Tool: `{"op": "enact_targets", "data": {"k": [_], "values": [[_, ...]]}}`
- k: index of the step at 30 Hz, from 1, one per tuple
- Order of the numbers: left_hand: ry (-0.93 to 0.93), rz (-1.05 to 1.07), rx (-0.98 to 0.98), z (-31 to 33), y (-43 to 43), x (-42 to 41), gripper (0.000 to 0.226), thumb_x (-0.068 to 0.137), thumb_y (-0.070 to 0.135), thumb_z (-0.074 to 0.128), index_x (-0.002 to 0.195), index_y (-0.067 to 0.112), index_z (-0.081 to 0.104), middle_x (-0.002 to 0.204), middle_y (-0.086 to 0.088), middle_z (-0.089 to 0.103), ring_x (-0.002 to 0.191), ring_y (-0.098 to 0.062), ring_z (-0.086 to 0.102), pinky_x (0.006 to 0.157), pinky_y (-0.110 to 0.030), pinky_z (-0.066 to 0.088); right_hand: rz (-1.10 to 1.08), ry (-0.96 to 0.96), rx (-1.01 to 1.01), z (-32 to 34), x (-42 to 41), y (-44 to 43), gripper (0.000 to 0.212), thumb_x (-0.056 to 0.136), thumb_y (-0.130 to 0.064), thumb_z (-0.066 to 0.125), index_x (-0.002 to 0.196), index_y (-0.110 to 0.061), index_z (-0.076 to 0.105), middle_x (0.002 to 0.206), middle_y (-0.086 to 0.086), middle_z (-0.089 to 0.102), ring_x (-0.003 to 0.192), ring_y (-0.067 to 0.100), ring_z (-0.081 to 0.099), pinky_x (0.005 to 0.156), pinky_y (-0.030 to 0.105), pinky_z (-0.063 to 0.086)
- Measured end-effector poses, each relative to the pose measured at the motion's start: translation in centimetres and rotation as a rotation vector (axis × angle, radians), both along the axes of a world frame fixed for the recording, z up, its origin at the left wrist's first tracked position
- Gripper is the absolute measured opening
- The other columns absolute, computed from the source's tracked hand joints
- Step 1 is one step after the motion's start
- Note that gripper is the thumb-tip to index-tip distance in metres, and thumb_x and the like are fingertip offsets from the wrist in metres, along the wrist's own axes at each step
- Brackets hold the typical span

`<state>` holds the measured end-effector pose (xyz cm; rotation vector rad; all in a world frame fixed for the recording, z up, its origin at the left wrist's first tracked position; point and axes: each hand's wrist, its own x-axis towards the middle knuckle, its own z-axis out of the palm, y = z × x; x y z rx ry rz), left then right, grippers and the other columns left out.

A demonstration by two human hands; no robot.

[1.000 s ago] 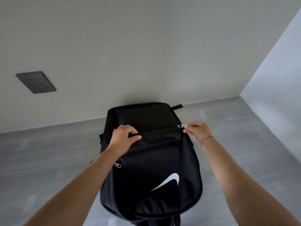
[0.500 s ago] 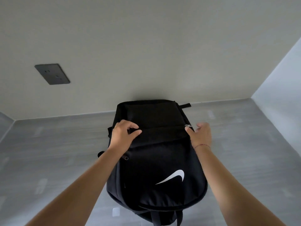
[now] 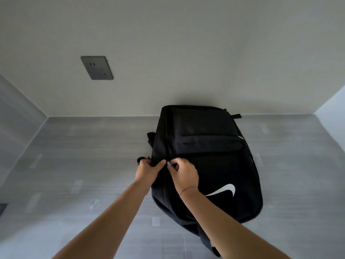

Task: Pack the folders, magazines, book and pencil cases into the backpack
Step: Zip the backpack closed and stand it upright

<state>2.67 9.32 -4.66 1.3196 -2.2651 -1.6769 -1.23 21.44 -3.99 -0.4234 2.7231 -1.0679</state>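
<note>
- The desk (image 3: 78, 165) has a grey surface with a faint wood grain.
- A black backpack (image 3: 214, 165) lies flat on it, near the wall.

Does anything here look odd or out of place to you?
Nothing looks damaged or spilled. The black backpack lies flat on the grey surface, turned a little askew to the wall. The left hand pinches its side fabric while the right hand holds a small zipper pull.

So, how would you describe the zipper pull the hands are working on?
Find the black backpack lying on the grey floor. On its left edge, the small pale zipper pull sits between both thumbs, unlike the other pull on the right side.
</note>
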Motion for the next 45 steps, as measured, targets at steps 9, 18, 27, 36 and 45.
{"op": "enact_targets", "data": {"k": [9, 18, 27, 36, 45], "values": [[0.068, 0.057, 0.241, -0.4, 0.4, 0.5, 0.024, 0.082, 0.029, 0.070, 0.090, 0.006, 0.070, 0.094, -0.015, 0.072, 0.091, -0.027, 0.068, 0.086, -0.039, 0.054, -0.102, -0.509, -0.269, 0.9, 1.1, -0.3, 0.020, 0.089, -0.025, 0.060, 0.076, -0.011, 0.065, 0.068, 0.007, 0.064, 0.053, 0.016, 0.060, 0.059, 0.026, 0.053], [0.061, 0.037, 0.187, 0.1, 0.4, 1.0, 0.038, 0.082, 0.030, 0.071, 0.100, -0.002, 0.062, 0.102, -0.015, 0.066, 0.099, -0.032, 0.063, 0.072, -0.034, 0.051, 0.009, -0.547, -0.201, 1.2, 8.6, 8.1, 0.032, 0.082, -0.022, 0.061, 0.052, -0.022, 0.050, 0.040, -0.006, 0.052, 0.035, 0.001, 0.044, 0.042, 0.013, 0.035], [0.348, -1.162, -0.871, 2.6, 3.0, 7.1, 0.027, 0.093, 0.031, 0.051, 0.117, 0.032, 0.064, 0.136, 0.015, 0.053, 0.140, -0.013, 0.027, 0.117, -0.034, 0.008, -0.002, -0.508, -0.358, 1.7, 9.9, 10.0, 0.023, 0.088, -0.017, 0.062, 0.065, -0.014, 0.056, 0.053, -0.002, 0.057, 0.042, 0.006, 0.051, 0.048, 0.014, 0.045], [0.487, -1.162, -1.104, 3.2, 2.0, 6.5, 0.016, 0.074, 0.017, 0.075, 0.086, 0.025, 0.068, 0.088, 0.016, 0.068, 0.101, -0.011, 0.062, 0.105, -0.032, 0.028, 0.018, -0.451, -0.320, 2.8, 9.6, 11.1, 0.027, 0.088, -0.017, 0.059, 0.063, -0.017, 0.050, 0.053, -0.001, 0.052, 0.041, 0.006, 0.044, 0.043, 0.016, 0.041], [0.373, -1.077, -0.846, 3.3, 3.2, 6.7, 0.026, 0.068, 0.029, 0.079, 0.091, 0.024, 0.068, 0.096, 0.014, 0.067, 0.112, -0.009, 0.051, 0.110, -0.034, 0.025, -0.067, -0.369, -0.210, 2.0, 9.3, 18.3, 0.019, 0.087, -0.012, 0.059, 0.069, -0.012, 0.057, 0.051, -0.005, 0.059, 0.045, 0.005, 0.056, 0.052, 0.016, 0.047]]}}
